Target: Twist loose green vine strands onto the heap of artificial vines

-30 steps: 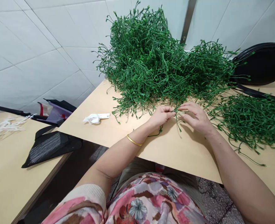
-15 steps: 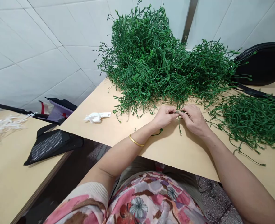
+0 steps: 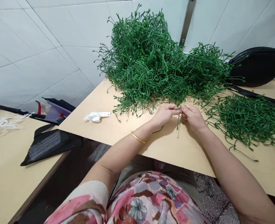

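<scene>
- Since the earlier frames the two hands have drawn closer together and edged a little toward the big pile; the right hand, whose fingers were spread a second ago, is now curled in.
- Left counter: one bunch of white strands at its far edge, one black mesh bag hanging over its corner, unmoved.
- Between the counters, one dark bag with purple and red showing.
- Main counter: one crumpled white tissue, where it lay before.
- Two heaps of green stems: a big pile against the wall, a smaller pile to the right.
- Left hand, one gold bangle on its wrist: fingers pinched together on a green stem; a stem tail curls out under the wrist.
- The stem is held just above the counter between the two hands, right at the front edge of the big pile, its end hanging down.
- Right hand: fingers closed on the same stem, fingertips meeting the left's.
- One black rounded object at the far right.
</scene>
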Demonstrator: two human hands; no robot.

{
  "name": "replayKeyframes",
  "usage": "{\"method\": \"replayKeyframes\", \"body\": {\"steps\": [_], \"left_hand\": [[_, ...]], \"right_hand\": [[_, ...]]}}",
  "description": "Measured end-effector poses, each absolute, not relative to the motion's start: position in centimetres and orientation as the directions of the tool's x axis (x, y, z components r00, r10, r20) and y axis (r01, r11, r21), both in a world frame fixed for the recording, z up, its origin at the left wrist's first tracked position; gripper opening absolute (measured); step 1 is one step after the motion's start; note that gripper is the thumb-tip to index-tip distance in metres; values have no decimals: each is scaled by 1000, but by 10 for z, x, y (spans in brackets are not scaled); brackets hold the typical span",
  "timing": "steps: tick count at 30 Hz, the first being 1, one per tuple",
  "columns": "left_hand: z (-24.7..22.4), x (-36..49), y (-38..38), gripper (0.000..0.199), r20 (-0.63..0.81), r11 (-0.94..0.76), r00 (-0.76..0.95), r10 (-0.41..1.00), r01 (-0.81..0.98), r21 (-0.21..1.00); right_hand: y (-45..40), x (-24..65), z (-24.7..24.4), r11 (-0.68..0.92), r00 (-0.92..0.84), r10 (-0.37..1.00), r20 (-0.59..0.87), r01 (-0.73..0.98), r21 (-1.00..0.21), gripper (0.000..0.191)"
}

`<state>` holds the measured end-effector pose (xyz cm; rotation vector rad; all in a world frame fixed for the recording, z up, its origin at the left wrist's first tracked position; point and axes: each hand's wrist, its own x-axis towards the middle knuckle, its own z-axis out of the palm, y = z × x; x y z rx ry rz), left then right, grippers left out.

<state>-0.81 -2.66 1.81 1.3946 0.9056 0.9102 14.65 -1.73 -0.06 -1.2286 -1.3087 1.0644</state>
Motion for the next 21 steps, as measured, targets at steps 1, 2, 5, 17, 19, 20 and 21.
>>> {"method": "replayKeyframes", "body": {"steps": [1,2,5,17,19,20,21], "left_hand": [[18,-9,-30,23,-12,9,408,913,11,1000],[18,-11,-33,21,-42,39,433,901,17,999],[15,-19,-36,20,-111,135,389,915,-36,990],[29,2,-6,33,-115,189,360,926,-176,966],[24,3,-6,33,-103,191,388,916,-196,962],[21,3,-6,34,-104,202,410,906,-204,958],[18,2,-7,35,-107,216,434,894,-210,954]], "right_hand": [[-12,154,-1,46,140,989,47,14,-999,35],[-8,162,0,29,277,961,11,-62,-998,37],[-4,184,5,117,448,892,65,-88,-989,40],[-24,157,15,185,63,980,187,38,-982,44],[-26,156,15,141,-12,990,140,61,-988,44],[-27,155,14,122,-62,991,117,77,-990,44],[-28,153,14,107,-113,989,96,95,-990,43]]}}
